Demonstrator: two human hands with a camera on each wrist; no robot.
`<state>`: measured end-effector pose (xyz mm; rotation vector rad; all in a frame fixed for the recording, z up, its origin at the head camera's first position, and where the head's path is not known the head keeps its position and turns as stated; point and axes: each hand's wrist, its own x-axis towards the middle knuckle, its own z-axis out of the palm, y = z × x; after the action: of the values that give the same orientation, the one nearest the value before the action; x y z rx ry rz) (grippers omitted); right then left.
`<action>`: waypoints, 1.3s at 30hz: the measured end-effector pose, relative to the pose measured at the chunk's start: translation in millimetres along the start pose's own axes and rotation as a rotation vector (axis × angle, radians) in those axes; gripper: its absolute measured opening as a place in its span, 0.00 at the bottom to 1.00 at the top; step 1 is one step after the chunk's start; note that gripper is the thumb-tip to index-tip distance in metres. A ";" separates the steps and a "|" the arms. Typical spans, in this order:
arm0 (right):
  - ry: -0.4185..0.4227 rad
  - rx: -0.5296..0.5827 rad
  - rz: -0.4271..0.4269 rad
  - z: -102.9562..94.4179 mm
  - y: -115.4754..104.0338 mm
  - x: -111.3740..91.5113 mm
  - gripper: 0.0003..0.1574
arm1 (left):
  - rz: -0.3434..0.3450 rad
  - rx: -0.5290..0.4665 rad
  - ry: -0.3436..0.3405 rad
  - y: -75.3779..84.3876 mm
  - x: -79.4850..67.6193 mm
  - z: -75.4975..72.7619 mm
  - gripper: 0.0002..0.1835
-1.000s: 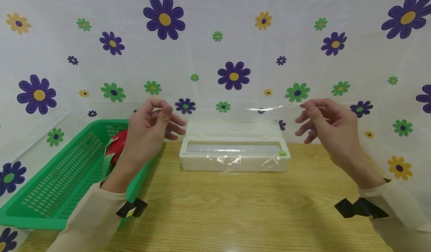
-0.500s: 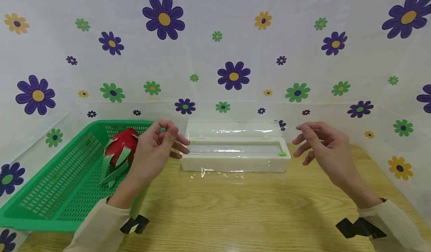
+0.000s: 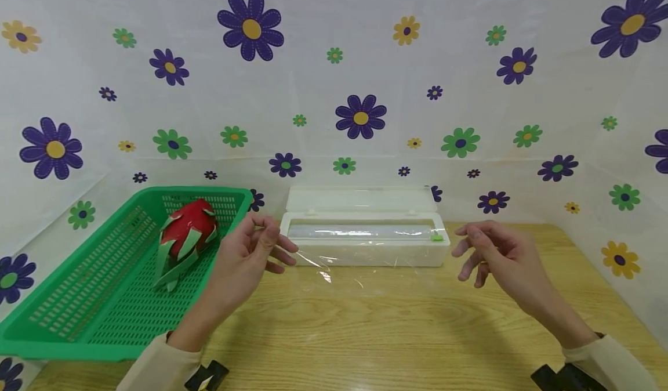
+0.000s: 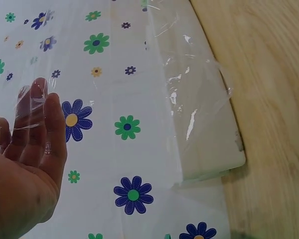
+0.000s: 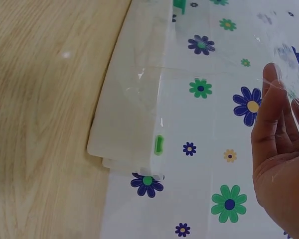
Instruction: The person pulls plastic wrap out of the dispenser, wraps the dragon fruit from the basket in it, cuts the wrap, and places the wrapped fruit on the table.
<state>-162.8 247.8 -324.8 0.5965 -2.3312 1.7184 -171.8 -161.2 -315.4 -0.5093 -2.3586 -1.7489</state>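
A sheet of clear cling film [image 3: 326,276] spans the gap between my two hands, showing mostly as glints and creases. My left hand [image 3: 245,260] pinches one side of it between thumb and index finger, the other fingers loosely spread. On the opposite side my right hand [image 3: 506,260] pinches the film the same way. Behind the film stands a white cling film dispenser box [image 3: 365,256], lid [image 3: 360,199] raised, with a roll [image 3: 334,232] inside and a green slider [image 3: 437,237] at its right front edge. In the left wrist view the film [image 4: 192,122] overlaps the box front.
A green plastic basket [image 3: 73,351] stands on the left, a red dragon fruit [image 3: 190,228] with green scales inside it. The wooden table [image 3: 355,333] runs in front of the box. A white flowered sheet [image 3: 313,83] hangs behind.
Both hands have come down and toward me with the film, from above the box to about its height. The dragon fruit now shows fully, no longer covered by my left hand.
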 end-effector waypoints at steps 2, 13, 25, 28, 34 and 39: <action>-0.023 0.032 0.002 -0.4 3.0 -3.0 0.16 | -0.005 0.002 -0.005 -1.8 -2.0 1.0 0.13; -0.242 0.103 -0.068 -5.4 20.0 -15.5 0.21 | 0.025 -0.009 -0.155 -18.6 -20.7 0.0 0.11; -0.547 0.118 0.000 -14.0 37.0 -24.0 0.26 | 0.127 0.116 -0.310 -32.7 -36.5 -3.7 0.07; -0.601 0.149 0.052 -17.4 39.7 -25.8 0.26 | 0.144 0.113 -0.351 -36.5 -40.2 -4.2 0.06; -0.688 0.222 0.143 -24.0 45.5 -31.7 0.26 | 0.100 0.142 -0.436 -41.9 -52.9 -3.5 0.07; -0.738 0.238 0.169 -23.6 51.0 -37.9 0.25 | 0.112 0.177 -0.420 -47.1 -62.1 3.5 0.10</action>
<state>-152.3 290.7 -376.2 1.2980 -2.7016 2.1419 -131.0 -180.9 -378.8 -1.0435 -2.6604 -1.4810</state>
